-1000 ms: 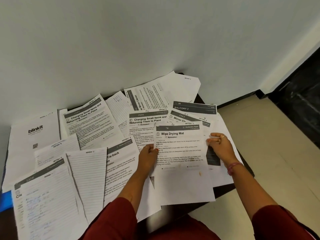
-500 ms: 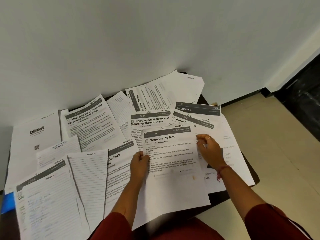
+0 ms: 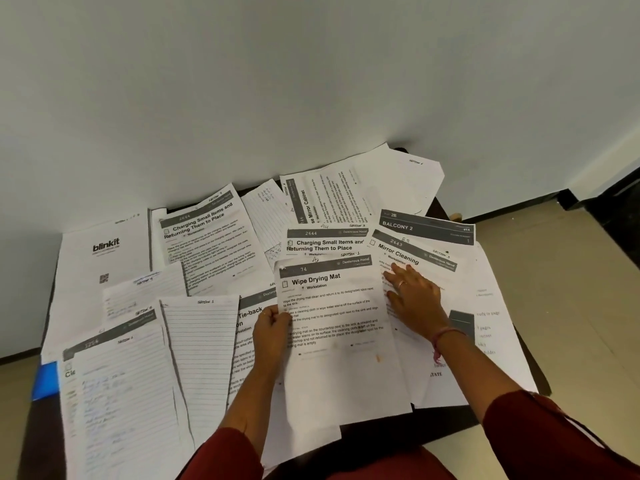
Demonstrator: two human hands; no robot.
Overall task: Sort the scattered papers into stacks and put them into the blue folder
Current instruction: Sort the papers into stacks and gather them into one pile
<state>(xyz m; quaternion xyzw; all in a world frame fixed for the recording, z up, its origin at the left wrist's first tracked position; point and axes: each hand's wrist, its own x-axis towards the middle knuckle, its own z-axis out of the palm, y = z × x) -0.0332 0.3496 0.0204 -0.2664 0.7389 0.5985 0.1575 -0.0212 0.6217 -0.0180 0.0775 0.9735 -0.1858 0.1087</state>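
Head view: my left hand [image 3: 272, 327] pinches the Wipe Drying Mat sheet [image 3: 337, 327], right hand [image 3: 414, 296] flat, fingers straight, on the Mirror Cleaning sheet [image 3: 420, 259]; I'd slide it under squarely.

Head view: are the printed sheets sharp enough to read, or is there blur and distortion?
Head view: even soft light, no glare; the white Wipe Drying Mat sheet has a legible title, its small print blurred; wide-angle bending curves the wall and edges; the blue folder corner looks soft.
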